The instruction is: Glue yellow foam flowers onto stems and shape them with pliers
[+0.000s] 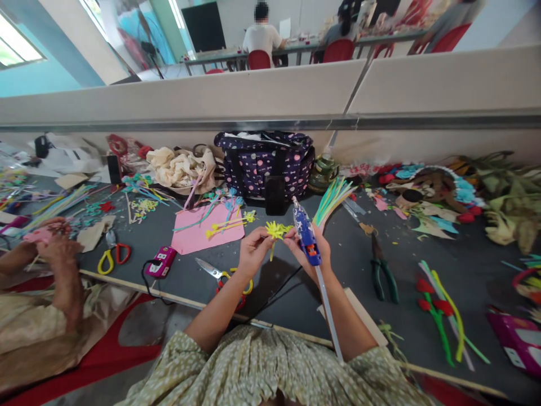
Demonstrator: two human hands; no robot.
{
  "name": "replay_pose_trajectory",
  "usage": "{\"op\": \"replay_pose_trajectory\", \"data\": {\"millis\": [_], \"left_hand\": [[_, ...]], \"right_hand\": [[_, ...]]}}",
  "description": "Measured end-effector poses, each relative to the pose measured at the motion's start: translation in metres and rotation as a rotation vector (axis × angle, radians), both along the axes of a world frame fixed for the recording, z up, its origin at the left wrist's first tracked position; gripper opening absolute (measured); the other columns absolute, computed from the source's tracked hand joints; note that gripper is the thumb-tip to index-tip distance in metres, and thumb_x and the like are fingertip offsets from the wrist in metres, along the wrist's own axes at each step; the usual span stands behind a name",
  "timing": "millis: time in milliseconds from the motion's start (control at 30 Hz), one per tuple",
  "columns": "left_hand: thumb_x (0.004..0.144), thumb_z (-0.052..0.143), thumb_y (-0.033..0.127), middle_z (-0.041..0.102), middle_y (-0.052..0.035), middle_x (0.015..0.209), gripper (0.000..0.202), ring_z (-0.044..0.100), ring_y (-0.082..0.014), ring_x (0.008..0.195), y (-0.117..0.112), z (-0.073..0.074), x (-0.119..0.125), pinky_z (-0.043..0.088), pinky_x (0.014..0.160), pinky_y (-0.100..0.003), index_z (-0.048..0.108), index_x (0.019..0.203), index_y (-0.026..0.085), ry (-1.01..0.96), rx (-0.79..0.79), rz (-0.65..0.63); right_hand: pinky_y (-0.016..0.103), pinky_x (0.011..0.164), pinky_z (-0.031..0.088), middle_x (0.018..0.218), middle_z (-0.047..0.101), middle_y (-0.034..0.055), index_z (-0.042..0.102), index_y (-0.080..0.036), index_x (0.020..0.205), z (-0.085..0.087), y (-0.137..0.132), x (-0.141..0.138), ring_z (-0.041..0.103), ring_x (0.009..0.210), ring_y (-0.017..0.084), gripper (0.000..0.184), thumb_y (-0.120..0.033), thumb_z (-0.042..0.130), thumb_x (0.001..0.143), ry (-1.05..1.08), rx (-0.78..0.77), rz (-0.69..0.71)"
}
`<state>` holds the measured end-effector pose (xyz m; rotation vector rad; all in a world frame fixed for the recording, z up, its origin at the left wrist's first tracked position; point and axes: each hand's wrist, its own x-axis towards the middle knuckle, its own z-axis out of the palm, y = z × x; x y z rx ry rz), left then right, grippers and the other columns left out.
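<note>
My left hand is closed, its fingertips pinching a yellow fringed flower with a short stem hanging below. My right hand carries a blue glue gun, nozzle pointing up and away from me. A long clear glue stick sticks out of the gun's back end. The thumb and fingertips of that hand also meet at the flower's right side, where a small yellow-green piece shows. Scissors with red and yellow handles lie beside my left forearm. Just beyond the flower, a black phone leans against a patterned bag.
Yellow stems lie on a pink sheet. A magenta power strip is at left, near a co-worker's hands. Green-handled pliers, red pipe-cleaner flowers and a pipe-cleaner bundle are at right. A black cord runs beneath my hands.
</note>
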<state>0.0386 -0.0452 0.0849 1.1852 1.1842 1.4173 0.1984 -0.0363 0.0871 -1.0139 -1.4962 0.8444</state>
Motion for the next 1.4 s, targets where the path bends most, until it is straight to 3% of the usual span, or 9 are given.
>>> {"op": "replay_pose_trajectory", "data": {"millis": [300,600,967,1167,1400], "left_hand": [[0.073,0.074,0.033,0.06,-0.0025,0.072,0.013,0.051,-0.0152,0.07,-0.003,-0.001,0.001,0.04,0.069,-0.027,0.071,0.072,0.02,0.067,0.059,0.035],[0.072,0.074,0.03,0.06,-0.001,0.068,0.013,0.051,-0.0135,0.065,-0.006,0.002,0.003,0.041,0.066,-0.026,0.069,0.069,0.019,0.06,0.001,0.064],[0.071,0.07,0.027,0.059,0.0016,0.056,0.014,0.049,-0.0093,0.053,-0.005,0.005,0.005,0.038,0.056,-0.023,0.065,0.064,0.017,-0.084,-0.193,0.027],[0.069,0.069,0.025,0.059,0.0015,0.055,0.012,0.049,-0.0092,0.053,-0.005,0.005,0.006,0.039,0.058,-0.023,0.064,0.062,0.016,-0.122,-0.205,-0.01],[0.068,0.068,0.024,0.058,0.0018,0.053,0.012,0.049,-0.0087,0.052,-0.005,0.007,0.006,0.039,0.057,-0.022,0.064,0.061,0.016,-0.118,-0.219,-0.013]], "right_hand": [[0.031,0.065,0.053,0.077,0.068,0.0012,0.058,-0.023,0.082,0.014,-0.008,-0.007,0.058,0.056,0.015,0.019,-0.036,0.072,0.076,0.033,0.034,-0.111],[0.032,0.069,0.055,0.078,0.067,0.001,0.062,-0.023,0.083,0.012,-0.009,-0.009,0.058,0.058,0.015,0.013,-0.033,0.069,0.079,0.025,0.039,-0.157],[0.029,0.066,0.055,0.075,0.068,0.0001,0.061,-0.024,0.084,-0.001,-0.005,-0.01,0.057,0.054,0.014,0.016,-0.033,0.072,0.076,-0.057,0.016,-0.141],[0.03,0.069,0.054,0.075,0.07,0.0005,0.062,-0.023,0.083,0.001,-0.004,-0.01,0.059,0.056,0.015,0.014,-0.032,0.071,0.077,-0.061,0.015,-0.162],[0.026,0.061,0.053,0.068,0.067,-0.0021,0.063,-0.023,0.083,-0.002,-0.003,-0.009,0.054,0.05,0.012,0.014,-0.031,0.071,0.075,-0.076,0.064,-0.154]]}}
